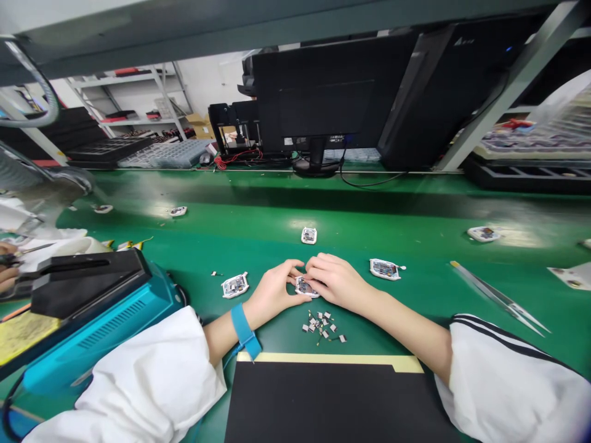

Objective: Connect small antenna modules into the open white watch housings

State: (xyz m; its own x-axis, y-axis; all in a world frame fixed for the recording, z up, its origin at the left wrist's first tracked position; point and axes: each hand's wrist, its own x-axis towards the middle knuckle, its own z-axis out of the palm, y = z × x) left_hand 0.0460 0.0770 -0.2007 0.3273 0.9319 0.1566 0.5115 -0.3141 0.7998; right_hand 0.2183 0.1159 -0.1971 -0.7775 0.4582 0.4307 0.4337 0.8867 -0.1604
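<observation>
Just below frame centre, our left hand (272,288) is gripping a white-rimmed unit (303,287); our right hand (338,282) is touching it, but whether it's pinching anything we cannot tell.

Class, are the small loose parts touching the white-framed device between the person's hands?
Apart. The head view shows it: a strip of green work surface separates the white-framed device from the small loose parts.

We can read no words or numbers here. We see a pale triangular logo (458,42) with illegible lettering on the black casing (434,98), and a white label (289,141), too small to read, on the monitor's back (327,98).
</observation>
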